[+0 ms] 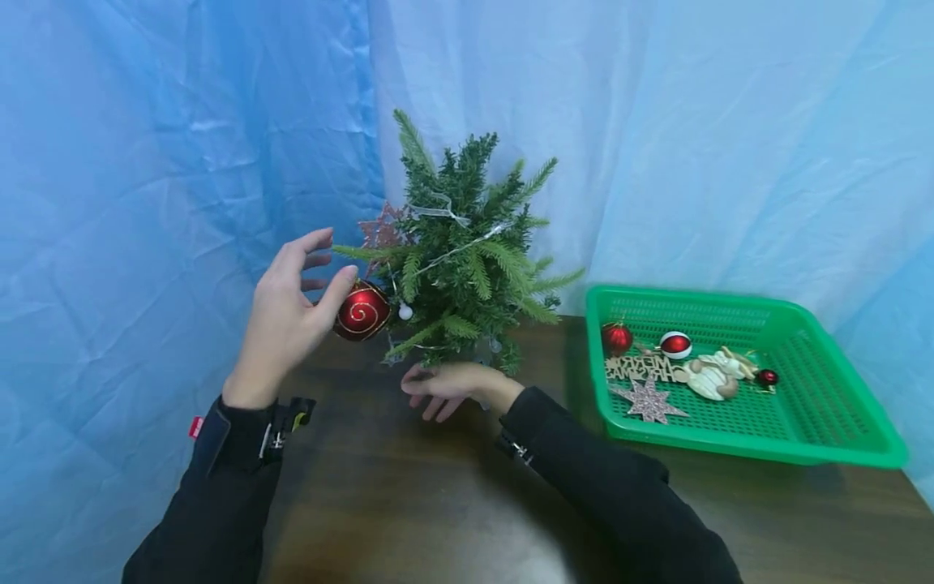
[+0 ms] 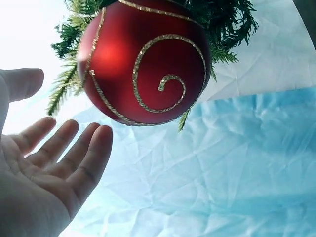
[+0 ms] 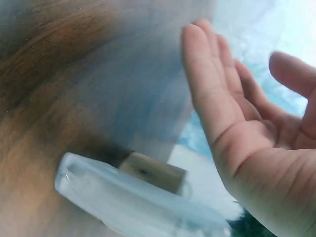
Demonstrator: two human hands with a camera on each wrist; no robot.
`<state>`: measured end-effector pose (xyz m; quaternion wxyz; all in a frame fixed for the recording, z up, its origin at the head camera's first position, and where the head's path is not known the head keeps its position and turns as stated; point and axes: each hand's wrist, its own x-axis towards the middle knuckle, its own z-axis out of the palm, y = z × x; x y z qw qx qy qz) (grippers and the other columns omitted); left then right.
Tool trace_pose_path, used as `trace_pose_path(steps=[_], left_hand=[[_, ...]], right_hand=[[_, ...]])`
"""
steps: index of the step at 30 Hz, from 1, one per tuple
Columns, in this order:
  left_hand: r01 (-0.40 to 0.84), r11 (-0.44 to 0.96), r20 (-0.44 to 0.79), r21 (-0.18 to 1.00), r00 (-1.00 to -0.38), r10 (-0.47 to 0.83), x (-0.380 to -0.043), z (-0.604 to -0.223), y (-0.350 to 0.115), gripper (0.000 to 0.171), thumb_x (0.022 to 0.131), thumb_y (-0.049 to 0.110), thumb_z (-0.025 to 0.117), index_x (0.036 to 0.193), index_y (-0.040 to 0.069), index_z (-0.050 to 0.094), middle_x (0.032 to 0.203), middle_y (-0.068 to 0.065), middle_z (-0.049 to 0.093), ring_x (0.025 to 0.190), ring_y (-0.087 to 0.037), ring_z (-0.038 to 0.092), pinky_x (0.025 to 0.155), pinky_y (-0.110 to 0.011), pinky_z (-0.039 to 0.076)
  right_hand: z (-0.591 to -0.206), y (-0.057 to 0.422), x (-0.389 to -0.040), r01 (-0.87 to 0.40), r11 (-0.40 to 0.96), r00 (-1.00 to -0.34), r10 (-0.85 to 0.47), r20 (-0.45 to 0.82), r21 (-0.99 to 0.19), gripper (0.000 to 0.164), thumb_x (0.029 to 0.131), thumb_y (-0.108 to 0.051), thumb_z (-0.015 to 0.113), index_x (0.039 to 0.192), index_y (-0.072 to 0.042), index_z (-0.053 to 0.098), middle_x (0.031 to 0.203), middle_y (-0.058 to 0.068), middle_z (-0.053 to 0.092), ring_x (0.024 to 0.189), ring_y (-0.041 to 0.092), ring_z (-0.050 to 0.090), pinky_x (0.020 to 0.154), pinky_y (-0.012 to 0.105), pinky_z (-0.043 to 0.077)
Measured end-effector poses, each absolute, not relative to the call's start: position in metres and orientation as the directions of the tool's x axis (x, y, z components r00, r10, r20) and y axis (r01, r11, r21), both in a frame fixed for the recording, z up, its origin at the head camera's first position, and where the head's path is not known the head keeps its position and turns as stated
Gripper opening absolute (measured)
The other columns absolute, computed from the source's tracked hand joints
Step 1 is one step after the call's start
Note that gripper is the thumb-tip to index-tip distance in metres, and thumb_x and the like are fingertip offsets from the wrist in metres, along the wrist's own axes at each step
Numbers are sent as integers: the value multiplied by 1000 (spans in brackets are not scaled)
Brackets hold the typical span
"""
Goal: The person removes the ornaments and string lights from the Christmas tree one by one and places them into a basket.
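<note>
A small green Christmas tree point(image 1: 474, 259) stands on the table. A red bauble point(image 1: 362, 311) with gold glitter swirls hangs at its left side; the left wrist view shows the bauble point(image 2: 148, 64) large against the branches. Beside it is my left hand point(image 1: 288, 312), thumb and fingers spread apart, and in its wrist view the fingers point(image 2: 94, 158) are clear of the bauble. Under the lower right branches, my right hand point(image 1: 452, 385) hovers over the tabletop with loosely extended fingers. Its wrist view shows the hand point(image 3: 247, 113) holding nothing.
To the right, a green basket point(image 1: 715, 450) contains a red ball point(image 1: 616, 338), a red-and-white ball point(image 1: 675, 345), a glitter star point(image 1: 648, 401) and other ornaments. A pinkish snowflake point(image 1: 383, 231) hangs on the tree. A whitish long object point(image 3: 123, 192) and a brown block point(image 3: 153, 172) appear below the right hand.
</note>
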<state>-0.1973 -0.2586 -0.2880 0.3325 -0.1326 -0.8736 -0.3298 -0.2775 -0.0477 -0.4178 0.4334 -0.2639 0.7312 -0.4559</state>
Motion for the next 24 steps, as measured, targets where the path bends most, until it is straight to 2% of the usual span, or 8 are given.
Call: trace_pose_path(steps=[3, 7, 9, 12, 14, 17, 21, 24], left_hand=[[458, 706, 614, 540, -788, 43, -205, -285, -258, 50, 102, 29, 63, 149, 14, 51, 138, -11, 59, 118, -30, 62, 91, -51, 54], [470, 687, 603, 554, -796, 58, -211, -285, -257, 37, 104, 28, 60, 137, 10, 62, 125, -11, 68, 107, -28, 68, 88, -49, 55], [473, 691, 613, 547, -788, 53, -212, -285, -257, 32, 104, 26, 59, 130, 8, 66, 119, -10, 71, 103, -28, 69, 85, -49, 56], [475, 700, 624, 533, -779, 53, -213, -287, -258, 28, 104, 24, 60, 124, 7, 68, 115, -10, 72, 99, -27, 70, 81, -48, 57], [474, 707, 626, 525, -778, 57, -213, -288, -259, 27, 104, 24, 60, 124, 7, 69, 113, -9, 72, 98, -27, 70, 80, -48, 57], [475, 718, 629, 509, -774, 66, -214, -289, -260, 26, 104, 22, 60, 123, 7, 69, 111, -9, 73, 95, -26, 70, 77, -47, 57], [482, 728, 643, 488, -763, 74, -216, -289, -261, 25, 104, 20, 60, 122, 7, 70, 105, -8, 74, 90, -23, 70, 76, -46, 56], [483, 730, 645, 484, -761, 76, -217, -288, -262, 25, 104, 20, 60, 123, 8, 70, 105, -8, 74, 89, -23, 69, 78, -46, 56]], right_hand=[[-425, -56, -281, 81, 371, -497, -789, -360, -925, 49, 108, -32, 51, 150, -9, 41, 131, 21, 61, 112, 41, 65, 94, 51, 54], [-427, -71, -277, 149, 280, -477, -819, -317, -948, 64, 108, -33, 52, 159, -8, 22, 143, 24, 53, 120, 43, 60, 101, 53, 49], [-424, -78, -276, 173, 244, -479, -826, -298, -954, 63, 108, -32, 52, 158, -11, 22, 143, 25, 53, 121, 46, 59, 102, 55, 47], [-420, -87, -275, 202, 169, -494, -833, -249, -965, 54, 108, -27, 53, 155, -10, 33, 138, 25, 56, 121, 51, 56, 102, 58, 46], [-418, -91, -274, 215, 130, -488, -844, -222, -968, 51, 107, -24, 54, 153, -9, 36, 135, 22, 60, 122, 50, 56, 102, 58, 46], [-416, -95, -271, 217, 94, -447, -875, -185, -972, 49, 107, -23, 54, 151, -4, 44, 136, 14, 62, 123, 40, 60, 104, 53, 46], [-413, -99, -268, 220, -31, -396, -916, -60, -975, 46, 110, -21, 48, 153, -7, 43, 148, 9, 54, 126, 28, 59, 105, 46, 47], [-412, -103, -266, 254, -150, -396, -917, 38, -955, 50, 110, -24, 45, 157, -12, 35, 153, 11, 47, 130, 31, 56, 106, 50, 46]])
